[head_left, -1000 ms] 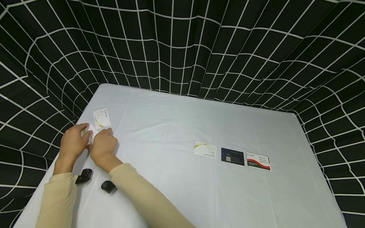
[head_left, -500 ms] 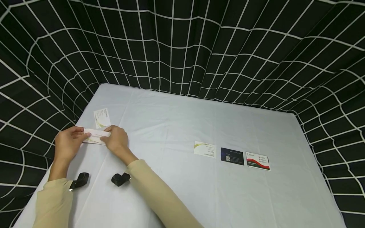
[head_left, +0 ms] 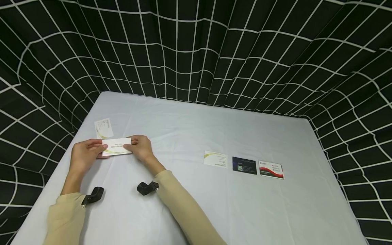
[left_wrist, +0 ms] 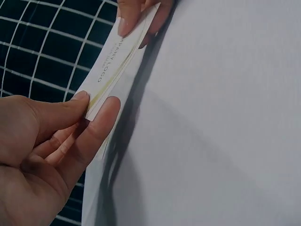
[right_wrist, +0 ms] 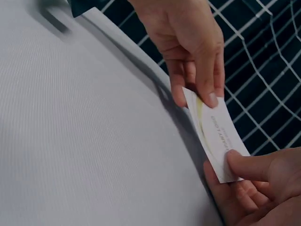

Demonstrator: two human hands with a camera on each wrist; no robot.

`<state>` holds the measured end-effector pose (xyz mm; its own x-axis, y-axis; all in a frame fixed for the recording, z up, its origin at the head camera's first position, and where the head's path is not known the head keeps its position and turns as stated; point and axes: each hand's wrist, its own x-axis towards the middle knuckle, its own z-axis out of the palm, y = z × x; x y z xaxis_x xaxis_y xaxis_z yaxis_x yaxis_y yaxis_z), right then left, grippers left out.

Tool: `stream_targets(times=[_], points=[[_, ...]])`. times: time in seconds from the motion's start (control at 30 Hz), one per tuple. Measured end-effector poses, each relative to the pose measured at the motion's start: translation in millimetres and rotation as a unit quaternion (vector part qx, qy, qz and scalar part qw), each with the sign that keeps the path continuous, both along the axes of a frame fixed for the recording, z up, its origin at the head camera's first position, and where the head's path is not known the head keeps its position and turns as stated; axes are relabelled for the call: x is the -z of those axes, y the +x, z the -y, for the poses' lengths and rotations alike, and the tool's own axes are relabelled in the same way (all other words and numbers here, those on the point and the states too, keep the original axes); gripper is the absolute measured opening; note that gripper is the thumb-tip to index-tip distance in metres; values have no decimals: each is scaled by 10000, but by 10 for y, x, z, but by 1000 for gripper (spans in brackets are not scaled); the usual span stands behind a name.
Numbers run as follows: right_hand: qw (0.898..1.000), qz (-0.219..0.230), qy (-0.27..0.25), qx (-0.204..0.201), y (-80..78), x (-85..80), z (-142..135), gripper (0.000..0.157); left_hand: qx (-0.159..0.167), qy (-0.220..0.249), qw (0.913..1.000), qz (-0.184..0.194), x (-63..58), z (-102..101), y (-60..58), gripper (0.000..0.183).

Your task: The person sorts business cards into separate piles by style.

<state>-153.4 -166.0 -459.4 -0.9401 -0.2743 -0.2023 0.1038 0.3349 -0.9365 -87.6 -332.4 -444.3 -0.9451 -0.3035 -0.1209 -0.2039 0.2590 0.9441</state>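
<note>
A white business card (head_left: 116, 147) with a gold curve and "COMPANY LOGO" print spans the space between my two hands at the table's left side. Its left end is pinched by thumb and fingers of my left hand (head_left: 85, 153). My right hand (head_left: 141, 148) pinches the right end, thumb on the printed face. In the left wrist view the card (left_wrist: 110, 66) bows slightly and shows a doubled edge along its lower side. Just beyond the hands, another white and gold card (head_left: 103, 128) lies on the table, its near edge partly hidden.
To the right, three cards lie in a row: a white and gold card (head_left: 215, 159), a dark blue card (head_left: 244, 165) with a QR code, and a white card (head_left: 271, 169) with red and black waves. A black gridded curtain (head_left: 183, 51) surrounds the white-covered table (head_left: 171, 136).
From close together low at the left edge, my hands have drawn apart and shifted right. The card, mostly hidden before, now shows its printed face. The view has turned slightly.
</note>
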Motion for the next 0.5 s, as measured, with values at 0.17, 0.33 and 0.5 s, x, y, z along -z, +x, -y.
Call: stream_targets(times=[0.17,0.33,0.5], points=[[9999,2,-108,-126,-5,-44,-176,29,136,102,9998,53,42,-102,1,42],[9992,-321,-18,-245,-47,-7,-429,34,277,392,9988,70,76,-273,-35,43],[9993,-352,70,-109,-79,14,-689,33,435,475,9979,-28,75,-491,-125,39]])
